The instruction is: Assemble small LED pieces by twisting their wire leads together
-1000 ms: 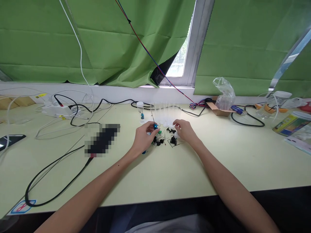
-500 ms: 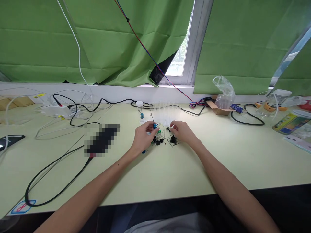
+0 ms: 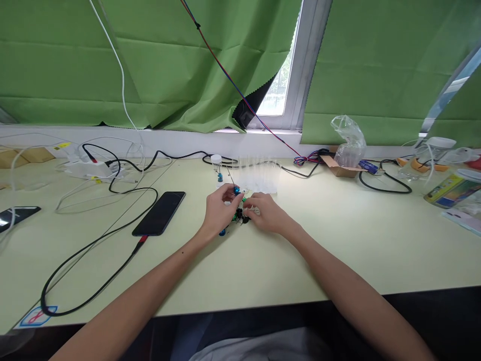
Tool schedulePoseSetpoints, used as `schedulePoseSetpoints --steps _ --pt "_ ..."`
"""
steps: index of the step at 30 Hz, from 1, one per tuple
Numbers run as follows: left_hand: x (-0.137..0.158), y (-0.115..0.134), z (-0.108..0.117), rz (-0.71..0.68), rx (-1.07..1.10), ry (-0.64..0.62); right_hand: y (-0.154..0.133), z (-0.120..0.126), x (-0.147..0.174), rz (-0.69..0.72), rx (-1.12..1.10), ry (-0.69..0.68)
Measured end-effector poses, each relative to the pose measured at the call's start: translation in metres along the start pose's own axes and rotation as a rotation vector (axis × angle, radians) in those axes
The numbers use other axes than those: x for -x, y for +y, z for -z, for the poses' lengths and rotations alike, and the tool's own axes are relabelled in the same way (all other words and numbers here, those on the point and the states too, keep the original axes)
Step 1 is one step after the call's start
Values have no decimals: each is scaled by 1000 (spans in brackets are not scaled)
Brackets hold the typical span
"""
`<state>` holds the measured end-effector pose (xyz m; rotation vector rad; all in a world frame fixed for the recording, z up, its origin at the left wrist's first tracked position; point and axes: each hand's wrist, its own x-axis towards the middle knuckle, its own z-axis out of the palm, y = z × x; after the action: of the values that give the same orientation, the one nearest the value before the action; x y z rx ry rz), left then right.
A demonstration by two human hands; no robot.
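My left hand (image 3: 221, 209) is closed, its thumb and fingers pinching a small blue part with a thin metal rod (image 3: 236, 190) that points up and away. My right hand (image 3: 267, 212) reaches into the small pile beside it, fingers curled and pressed together; what they hold, if anything, is hidden. Between the hands lie small black round parts (image 3: 245, 219), green bits (image 3: 244, 199) and thin metal pieces, partly covered by my fingers. Another blue part (image 3: 222, 232) rests below my left wrist. Just beyond the hands is a row of clear tubes (image 3: 259, 173).
A clear vial with a white cap (image 3: 217, 159) stands behind my left hand, a blue part inside. On the left are a phone (image 3: 160, 213) with its cable and a white power strip (image 3: 90, 168). A cardboard box (image 3: 341, 169) and jar (image 3: 453, 189) are right.
My right hand has moved left and slightly nearer me, from the black parts at the right into the pile beside my left hand. My left hand keeps its pinch on the blue part.
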<state>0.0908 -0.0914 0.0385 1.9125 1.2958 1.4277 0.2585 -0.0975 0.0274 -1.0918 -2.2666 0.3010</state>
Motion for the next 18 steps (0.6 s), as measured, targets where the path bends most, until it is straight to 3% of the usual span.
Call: schedulePoseSetpoints --steps 10,18 --pt "0 -4 -1 -5 -6 26 -23 -17 2 178 -94 -105" --pt "1 -3 -1 5 -17 32 -31 -27 4 175 -22 -144"
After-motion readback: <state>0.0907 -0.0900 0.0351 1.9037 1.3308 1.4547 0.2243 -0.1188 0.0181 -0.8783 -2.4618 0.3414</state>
